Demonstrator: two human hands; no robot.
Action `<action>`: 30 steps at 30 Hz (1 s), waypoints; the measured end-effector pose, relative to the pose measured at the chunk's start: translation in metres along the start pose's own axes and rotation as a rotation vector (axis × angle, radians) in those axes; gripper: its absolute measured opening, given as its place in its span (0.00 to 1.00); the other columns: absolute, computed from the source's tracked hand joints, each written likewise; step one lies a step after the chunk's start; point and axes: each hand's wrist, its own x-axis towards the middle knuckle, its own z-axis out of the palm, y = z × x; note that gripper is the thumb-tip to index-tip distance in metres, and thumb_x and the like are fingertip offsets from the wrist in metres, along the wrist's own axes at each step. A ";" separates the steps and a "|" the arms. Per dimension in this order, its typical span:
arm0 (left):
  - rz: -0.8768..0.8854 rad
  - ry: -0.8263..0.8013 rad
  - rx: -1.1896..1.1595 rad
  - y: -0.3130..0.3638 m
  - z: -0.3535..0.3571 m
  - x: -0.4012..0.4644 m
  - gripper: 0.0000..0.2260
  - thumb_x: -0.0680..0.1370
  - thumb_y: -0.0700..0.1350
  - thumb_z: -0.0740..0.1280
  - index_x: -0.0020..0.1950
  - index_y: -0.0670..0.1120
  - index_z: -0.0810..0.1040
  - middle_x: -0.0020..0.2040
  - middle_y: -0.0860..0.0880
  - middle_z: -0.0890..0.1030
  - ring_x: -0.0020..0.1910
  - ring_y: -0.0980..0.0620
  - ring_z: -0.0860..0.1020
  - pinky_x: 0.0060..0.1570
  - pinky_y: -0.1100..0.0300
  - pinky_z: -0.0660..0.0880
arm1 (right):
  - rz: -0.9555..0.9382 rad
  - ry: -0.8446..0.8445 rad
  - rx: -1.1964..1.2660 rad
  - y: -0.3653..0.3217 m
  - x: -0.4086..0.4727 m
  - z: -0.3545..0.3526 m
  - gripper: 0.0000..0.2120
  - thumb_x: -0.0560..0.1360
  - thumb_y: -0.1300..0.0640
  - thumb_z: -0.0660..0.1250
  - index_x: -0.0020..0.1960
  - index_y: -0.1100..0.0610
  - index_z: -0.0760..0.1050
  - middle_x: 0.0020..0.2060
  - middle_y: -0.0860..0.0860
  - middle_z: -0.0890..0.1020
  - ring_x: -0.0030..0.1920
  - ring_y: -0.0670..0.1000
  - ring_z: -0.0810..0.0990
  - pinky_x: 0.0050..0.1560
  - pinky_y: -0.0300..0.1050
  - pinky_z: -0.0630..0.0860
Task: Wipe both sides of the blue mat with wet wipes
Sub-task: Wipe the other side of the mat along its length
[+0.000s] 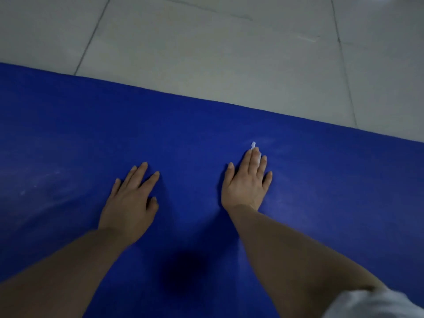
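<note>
One blue mat [206,138], two hands, left [132,198] and right [246,182], one white wipe [253,145], one white sleeve [376,304]

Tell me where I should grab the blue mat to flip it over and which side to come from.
Take the blue mat by its far long edge, where it meets the tiled floor. That edge lies bare, clear of both flat hands, so fingers can probably slide under from the floor side and pinch it.
</note>
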 end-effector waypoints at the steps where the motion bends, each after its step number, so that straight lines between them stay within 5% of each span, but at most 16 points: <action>1: -0.040 -0.092 -0.028 0.001 -0.011 0.001 0.25 0.81 0.47 0.56 0.79 0.52 0.56 0.79 0.54 0.43 0.77 0.52 0.53 0.74 0.53 0.55 | 0.001 -0.006 0.005 0.000 -0.001 -0.001 0.31 0.80 0.42 0.41 0.78 0.55 0.41 0.77 0.48 0.42 0.76 0.51 0.40 0.74 0.56 0.40; 4: -0.103 -0.248 -0.031 0.010 -0.041 0.004 0.23 0.81 0.48 0.57 0.77 0.55 0.61 0.79 0.54 0.50 0.73 0.52 0.64 0.68 0.55 0.66 | 0.002 -0.018 0.027 -0.002 -0.002 -0.004 0.31 0.80 0.42 0.43 0.78 0.55 0.42 0.77 0.48 0.43 0.76 0.51 0.41 0.74 0.56 0.40; 8: -0.064 -0.080 0.017 0.014 -0.047 0.021 0.21 0.81 0.45 0.57 0.75 0.53 0.64 0.79 0.53 0.54 0.72 0.52 0.64 0.66 0.55 0.68 | 0.008 -0.015 0.015 -0.002 -0.002 -0.003 0.30 0.81 0.43 0.43 0.78 0.55 0.41 0.77 0.48 0.43 0.76 0.51 0.41 0.74 0.56 0.40; 14: -0.066 0.141 0.064 0.007 -0.010 0.051 0.23 0.83 0.48 0.52 0.79 0.50 0.55 0.80 0.49 0.46 0.78 0.50 0.45 0.75 0.53 0.43 | 0.000 0.030 0.009 0.001 -0.001 0.003 0.30 0.80 0.43 0.41 0.78 0.54 0.43 0.77 0.47 0.45 0.77 0.51 0.42 0.74 0.55 0.41; 19: -0.019 0.227 0.107 -0.007 0.011 0.053 0.25 0.78 0.49 0.49 0.73 0.46 0.67 0.76 0.43 0.61 0.75 0.45 0.59 0.73 0.52 0.46 | 0.016 0.054 -0.036 0.001 0.000 0.008 0.34 0.75 0.40 0.35 0.78 0.54 0.44 0.77 0.47 0.46 0.77 0.51 0.44 0.74 0.54 0.42; 27: 0.030 0.204 0.075 -0.009 0.008 0.056 0.26 0.75 0.50 0.51 0.71 0.45 0.71 0.75 0.41 0.64 0.73 0.42 0.61 0.72 0.50 0.47 | 0.099 -0.101 -0.094 -0.025 0.002 -0.010 0.34 0.75 0.39 0.32 0.75 0.55 0.31 0.73 0.47 0.31 0.76 0.52 0.36 0.75 0.54 0.38; 30: 0.039 0.223 0.084 -0.010 0.009 0.056 0.26 0.75 0.51 0.52 0.71 0.45 0.68 0.75 0.41 0.64 0.73 0.42 0.62 0.73 0.52 0.44 | -0.229 -0.131 0.032 -0.079 -0.007 -0.011 0.33 0.75 0.40 0.34 0.76 0.52 0.32 0.73 0.43 0.31 0.74 0.48 0.32 0.72 0.53 0.34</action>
